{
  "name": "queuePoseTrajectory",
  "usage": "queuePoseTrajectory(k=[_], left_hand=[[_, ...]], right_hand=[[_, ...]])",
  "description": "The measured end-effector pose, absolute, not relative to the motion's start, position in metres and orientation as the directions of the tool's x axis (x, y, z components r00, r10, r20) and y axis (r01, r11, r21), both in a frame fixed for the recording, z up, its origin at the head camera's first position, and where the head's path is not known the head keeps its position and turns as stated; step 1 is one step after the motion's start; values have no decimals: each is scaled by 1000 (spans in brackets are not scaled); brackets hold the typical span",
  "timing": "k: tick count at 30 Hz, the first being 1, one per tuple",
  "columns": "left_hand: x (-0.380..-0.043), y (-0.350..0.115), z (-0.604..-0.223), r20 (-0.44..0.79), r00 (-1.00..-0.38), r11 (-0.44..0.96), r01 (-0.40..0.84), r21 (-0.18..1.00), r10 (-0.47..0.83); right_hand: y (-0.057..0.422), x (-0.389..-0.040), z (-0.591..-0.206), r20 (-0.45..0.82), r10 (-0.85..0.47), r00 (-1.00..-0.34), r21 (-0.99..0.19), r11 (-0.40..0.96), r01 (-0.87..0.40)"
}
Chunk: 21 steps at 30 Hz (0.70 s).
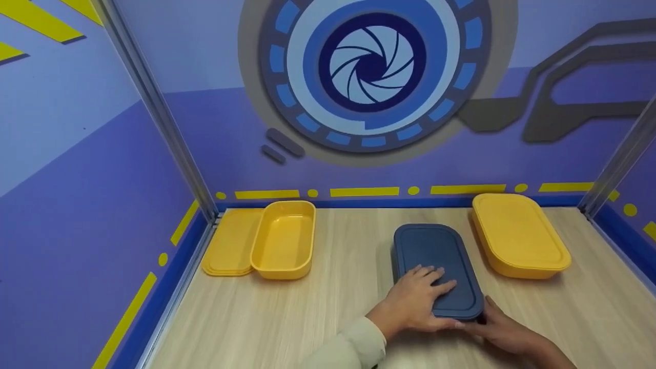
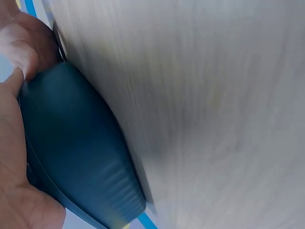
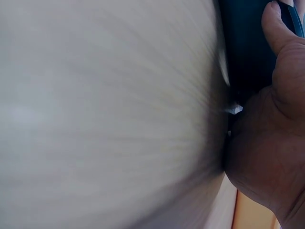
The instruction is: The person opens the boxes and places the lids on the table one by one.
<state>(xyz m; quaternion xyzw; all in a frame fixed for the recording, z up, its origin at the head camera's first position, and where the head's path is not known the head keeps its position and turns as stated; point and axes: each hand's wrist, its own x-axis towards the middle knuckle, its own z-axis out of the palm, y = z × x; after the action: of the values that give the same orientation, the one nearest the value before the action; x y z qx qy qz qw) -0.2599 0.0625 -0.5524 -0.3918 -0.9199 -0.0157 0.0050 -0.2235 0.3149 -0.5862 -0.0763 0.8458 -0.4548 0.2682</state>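
Note:
A dark blue lidded lunch box [image 1: 435, 246] sits right of centre on the table, its long side running away from me. My left hand [image 1: 417, 302] rests on the lid's near left part, fingers spread, thumb at the near edge. At the near right corner, my right hand [image 1: 505, 330] grips the box, its thumb along the near end and fingers round the right side. In the left wrist view, the ribbed side of the lunch box [image 2: 81, 143] shows beside my palm. The right fingertips are mostly hidden behind the box in the right wrist view.
A yellow lidded box [image 1: 520, 233] stands to the right of the dark blue one. Far left, an open yellow box [image 1: 284, 241] stands beside a yellow lid [image 1: 230, 243] on the wooden table [image 1: 348, 256]. Printed purple panels [image 1: 205, 128] enclose the back and sides.

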Motion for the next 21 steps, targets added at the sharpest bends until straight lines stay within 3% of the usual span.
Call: queuePoseTrajectory(k=[6, 21], left_hand=[[-262, 59, -557, 44, -689, 682, 723, 110, 724], [-256, 65, -561, 10, -732, 732, 681, 22, 681]], right_hand=[[314, -221, -585, -364, -379, -851, -825, 555, 106], [315, -222, -586, -394, -374, -839, -810, 572, 125]])
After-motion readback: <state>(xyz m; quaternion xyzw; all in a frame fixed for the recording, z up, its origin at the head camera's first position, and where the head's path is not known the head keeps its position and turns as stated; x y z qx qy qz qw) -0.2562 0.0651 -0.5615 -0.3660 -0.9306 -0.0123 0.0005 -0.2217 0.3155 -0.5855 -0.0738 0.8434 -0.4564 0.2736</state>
